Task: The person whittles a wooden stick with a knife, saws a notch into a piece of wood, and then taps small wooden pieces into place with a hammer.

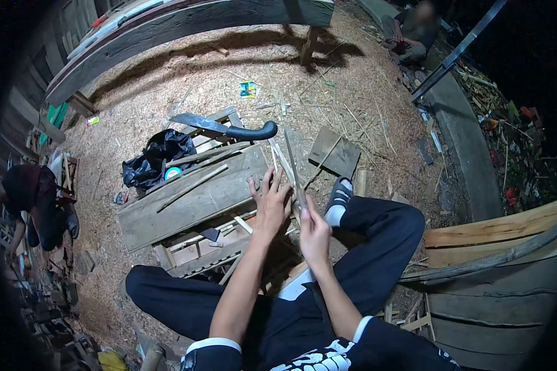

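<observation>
My right hand [315, 238] is closed round the lower end of a long thin blade or strip [293, 162], which points away from me; its exact kind is hard to tell. Beside it, my left hand [271, 201] rests at the right end of a grey wooden board [195, 201], fingers apart, over thin light wooden sticks [281, 154]. Whether its fingers grip a stick is unclear. A large knife with a black handle [252, 132] lies beyond the board. On the board is a narrow stick [192, 188].
A black plastic bag [161, 157] lies left of the knife. A square wooden block [334, 153] is on the ground at right. Beyond stands a long bench [198, 40]. One person [40, 204] crouches at left; another [414, 31] sits at the back right. Planks [495, 272] are at lower right.
</observation>
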A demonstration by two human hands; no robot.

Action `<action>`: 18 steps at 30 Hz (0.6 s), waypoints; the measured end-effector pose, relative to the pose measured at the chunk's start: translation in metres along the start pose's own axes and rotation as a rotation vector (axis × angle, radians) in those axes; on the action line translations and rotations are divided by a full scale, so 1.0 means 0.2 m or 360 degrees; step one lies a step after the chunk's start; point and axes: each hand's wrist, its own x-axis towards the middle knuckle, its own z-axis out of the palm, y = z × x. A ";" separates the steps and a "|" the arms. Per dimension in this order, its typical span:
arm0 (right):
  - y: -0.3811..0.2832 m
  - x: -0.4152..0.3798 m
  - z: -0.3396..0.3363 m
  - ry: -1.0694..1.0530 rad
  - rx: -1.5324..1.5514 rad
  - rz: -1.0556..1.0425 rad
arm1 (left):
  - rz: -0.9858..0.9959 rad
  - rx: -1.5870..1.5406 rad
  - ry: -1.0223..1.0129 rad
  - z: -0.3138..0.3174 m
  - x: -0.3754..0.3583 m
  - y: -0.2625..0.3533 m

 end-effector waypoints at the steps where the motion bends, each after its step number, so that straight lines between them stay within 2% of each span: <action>1: 0.02 -0.06 -0.04 0.0024 -0.0148 -0.0159 | -0.0007 -0.0009 0.0006 0.01 0.00 0.00; 2: 0.06 -0.16 -0.09 0.0052 -0.0296 -0.0326 | -0.0009 -0.0020 0.0018 0.02 0.00 0.01; 3: 0.06 -0.20 -0.11 0.0064 -0.0206 -0.0247 | 0.0045 0.0026 -0.0084 0.03 -0.03 0.02; 6: 0.07 -0.10 -0.07 0.0097 -0.0119 -0.0337 | 0.0023 0.0022 -0.0030 0.09 -0.03 -0.03; 7: 0.10 -0.02 -0.01 0.0117 0.0108 -0.0202 | 0.0015 0.0017 -0.0049 0.09 -0.04 -0.02; 10: 0.08 0.06 0.01 0.0056 -0.0064 -0.0103 | 0.0006 0.0056 -0.0016 0.06 -0.01 -0.02; 12: 0.08 0.00 -0.04 0.0047 -0.0131 -0.0107 | 0.0073 0.0069 0.0007 0.06 -0.03 0.01; 15: 0.09 -0.18 -0.08 0.0112 -0.0116 -0.0152 | -0.0020 -0.0034 0.0045 0.06 -0.01 -0.01; 16: 0.16 -0.22 -0.08 0.0151 -0.0150 -0.0262 | -0.0024 -0.0064 0.0064 0.06 -0.01 -0.01; 18: 0.22 -0.29 -0.12 0.0016 -0.0217 0.0097 | -0.0037 -0.0050 0.0047 0.05 0.00 0.00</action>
